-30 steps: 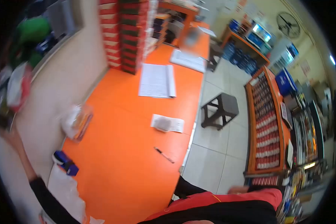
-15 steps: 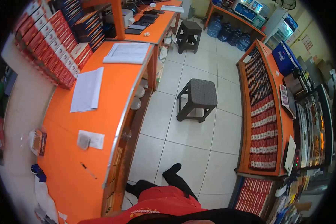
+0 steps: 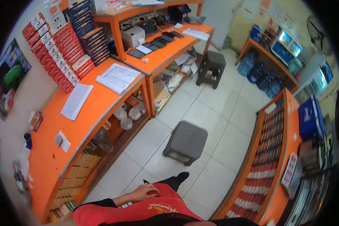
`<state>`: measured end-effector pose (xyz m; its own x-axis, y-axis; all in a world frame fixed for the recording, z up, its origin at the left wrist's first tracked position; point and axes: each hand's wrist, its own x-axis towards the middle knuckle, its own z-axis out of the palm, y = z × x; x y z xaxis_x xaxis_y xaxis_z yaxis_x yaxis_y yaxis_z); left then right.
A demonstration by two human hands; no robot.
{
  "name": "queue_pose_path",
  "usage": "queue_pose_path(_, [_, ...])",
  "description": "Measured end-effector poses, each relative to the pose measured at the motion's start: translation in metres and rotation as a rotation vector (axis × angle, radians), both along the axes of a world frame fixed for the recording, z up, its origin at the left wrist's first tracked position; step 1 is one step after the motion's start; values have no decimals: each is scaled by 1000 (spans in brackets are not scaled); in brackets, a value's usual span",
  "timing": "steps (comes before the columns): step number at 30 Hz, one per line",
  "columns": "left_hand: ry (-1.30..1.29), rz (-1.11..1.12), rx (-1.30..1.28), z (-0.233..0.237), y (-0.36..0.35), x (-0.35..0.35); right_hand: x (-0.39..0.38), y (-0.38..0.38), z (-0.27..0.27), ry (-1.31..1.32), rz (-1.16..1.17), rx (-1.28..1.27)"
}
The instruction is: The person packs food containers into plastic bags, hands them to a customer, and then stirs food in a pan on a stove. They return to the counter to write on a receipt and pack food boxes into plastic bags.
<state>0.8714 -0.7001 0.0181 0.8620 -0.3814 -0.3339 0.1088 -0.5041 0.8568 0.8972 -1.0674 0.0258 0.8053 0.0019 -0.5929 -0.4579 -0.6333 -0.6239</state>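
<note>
My left hand (image 3: 145, 192) lies on the lap of my red shirt (image 3: 165, 203), palm down, its fingers loosely bent against the cloth. No held object shows in it. A black cuff shows below the red sleeve on that arm. My right hand is out of sight. A dark grey plastic stool (image 3: 186, 141) stands on the tiles in front of my outstretched foot (image 3: 182, 176). To my left runs an orange counter (image 3: 45, 180) with a pen (image 3: 54, 161), a small slip of paper (image 3: 65, 145) and open paper sheets (image 3: 77, 101) on it.
Red boxes (image 3: 69, 41) are stacked at the counter's far end. Phones (image 3: 154, 46) and a printer (image 3: 133, 36) sit beyond. A second stool (image 3: 211, 67) and water jugs (image 3: 246, 64) stand farther back. On the right is an orange shelf of small packs (image 3: 267, 150), with a scale (image 3: 291, 173) on top.
The view has swung left and tilted, so the counter's shelves show more. My left hand, out of view before, now rests on my lap.
</note>
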Motion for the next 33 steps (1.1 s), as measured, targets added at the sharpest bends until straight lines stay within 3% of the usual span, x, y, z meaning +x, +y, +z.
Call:
queue_pose_path(2, [13, -90, 121, 21, -65, 78, 57, -40, 8, 3, 39, 0])
queue_pose_path(5, [-329, -338, 254, 52, -143, 180, 133, -95, 16, 12, 114, 7])
queue_pose_path(8, [-553, -361, 267, 35, -209, 253, 217, -149, 25, -3, 164, 26])
queue_pose_path(11, [-587, -472, 262, 48, -280, 332, 300, -202, 29, -9, 234, 42])
queue_pose_path(13, [-182, -426, 78, 49, -333, 397, 353, -234, 27, -6, 297, 55])
queue_pose_path(15, [-38, -438, -112, 41, -385, 459, 407, -265, 26, 12, 387, 53])
queue_pose_path(17, [-169, -505, -307, 31, -427, 522, 463, -300, 32, 1, 485, 66])
queue_pose_path(18, [-133, -521, -230, 33, -444, 549, 490, -314, 38, -25, 535, 80])
queue_pose_path(19, [-96, -541, -152, 41, -459, 575, 525, -328, 50, -165, 546, 250])
queue_pose_path(22, [-47, -579, -38, 54, -499, 652, 622, -355, 45, -97, 742, 317])
queue_pose_path(27, [-66, -542, -80, 46, -546, 794, 781, -395, 33, 140, 879, 428])
queue_pose_path(33, [-77, -645, -144, 27, -573, 986, 960, -423, -11, 47, 661, 452])
